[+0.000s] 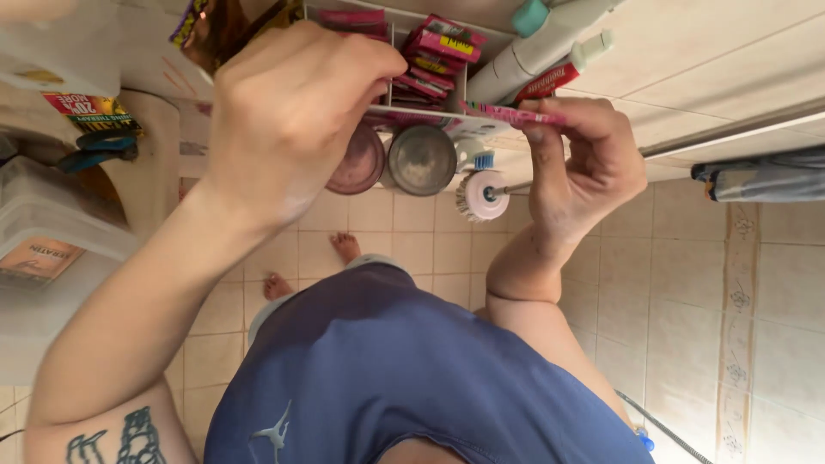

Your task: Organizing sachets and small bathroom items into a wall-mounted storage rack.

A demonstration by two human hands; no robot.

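Both hands up at the white shelf, a pink sachet pinched in the right.

The right hand [584, 167] has its fingers [550, 129] closed tight on a flat pink sachet [507, 113], held level at the shelf's [430, 116] front edge, just beside the stack of pink packets [438, 56]. The left hand [288, 107] is curled into a near fist at the same edge; what its fingers grip, I cannot tell. Two round jars [421, 159] and a brush [479, 196] sit just below.

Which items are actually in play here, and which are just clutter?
In play:
- pink sachet strip, pinched by right hand
- left hand at the edge of the white shelf

Lying about:
- stacked pink sachets
- round jar
- round brush
- red tube
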